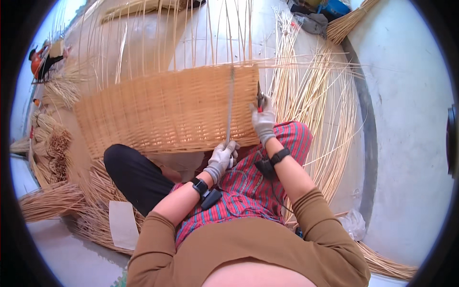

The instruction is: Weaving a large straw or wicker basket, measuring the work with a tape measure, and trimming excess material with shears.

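A woven wicker panel (162, 107) lies tilted across my lap, its long loose stakes sticking up from the far edge. A narrow grey strip (230, 103), looking like a tape measure blade, runs over the panel from near edge to far edge. My left hand (223, 157), in a pale glove, is closed on the strip's near end at the panel's lower edge. At the panel's right edge, my gloved right hand (264, 122) grips dark-jawed pliers (260, 99) with red on the handle. Their jaws point away from me, beside the woven edge.
Long loose canes (320, 95) spread over the floor at the right. Cane bundles (57, 148) and a pale flat sheet (123, 224) lie at the left. A clear plastic bag (354, 225) sits at the lower right. At the far left is another person (38, 62).
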Tool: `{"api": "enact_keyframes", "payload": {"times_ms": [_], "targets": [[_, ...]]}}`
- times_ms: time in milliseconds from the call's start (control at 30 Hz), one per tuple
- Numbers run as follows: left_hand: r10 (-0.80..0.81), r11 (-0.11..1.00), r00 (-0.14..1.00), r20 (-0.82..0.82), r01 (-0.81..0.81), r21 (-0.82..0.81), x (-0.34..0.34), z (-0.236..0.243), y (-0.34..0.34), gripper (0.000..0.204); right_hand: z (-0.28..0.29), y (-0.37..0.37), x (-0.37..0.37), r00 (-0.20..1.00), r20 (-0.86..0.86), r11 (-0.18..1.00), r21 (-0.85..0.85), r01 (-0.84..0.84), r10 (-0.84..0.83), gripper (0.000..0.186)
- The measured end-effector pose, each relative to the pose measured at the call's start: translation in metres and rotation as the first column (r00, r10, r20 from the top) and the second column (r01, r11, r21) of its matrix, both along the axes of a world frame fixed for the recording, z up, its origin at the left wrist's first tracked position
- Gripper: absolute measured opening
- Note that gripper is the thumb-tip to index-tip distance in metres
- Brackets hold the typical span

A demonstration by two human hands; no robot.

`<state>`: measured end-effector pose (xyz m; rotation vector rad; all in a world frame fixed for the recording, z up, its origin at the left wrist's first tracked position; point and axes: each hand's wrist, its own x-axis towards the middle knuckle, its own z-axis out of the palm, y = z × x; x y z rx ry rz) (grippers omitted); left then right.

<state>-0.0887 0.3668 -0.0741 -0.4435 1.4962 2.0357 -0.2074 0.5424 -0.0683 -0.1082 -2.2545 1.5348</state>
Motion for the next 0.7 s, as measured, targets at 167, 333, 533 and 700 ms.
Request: {"api": "enact_keyframes", "payload": {"times_ms": [167,333,533,700], "targets": [[0.022,0.845,0.655,-0.755,-0.417,-0.336,-0.069,0.059,-0.006,0.014,0.035,-0.018,0.045,0.979,0.201,0.997,-0.062,0.051,-0.038,0.052],[-0.364,0.596,0.472,-0.803,-0.544,-0.590,-0.146,0.130,0.010,0.023,0.045,-0.036,0.087,0.977,0.170,0.990,-0.015,0.137,-0.133,0.050],[-0.539,0.462,0.545,-0.642,-0.447,-0.766,-0.172,0.125,0.031,0.016,0.084,-0.018,0.117,0.859,0.479,0.976,-0.196,-0.096,0.180,0.072],[-0.311,0.692,0.416,-0.854,-0.518,-0.504,-0.159,0.135,0.011,0.007,0.119,-0.006,0.114,0.864,0.502,0.909,0.379,-0.172,-0.045,0.083]]}}
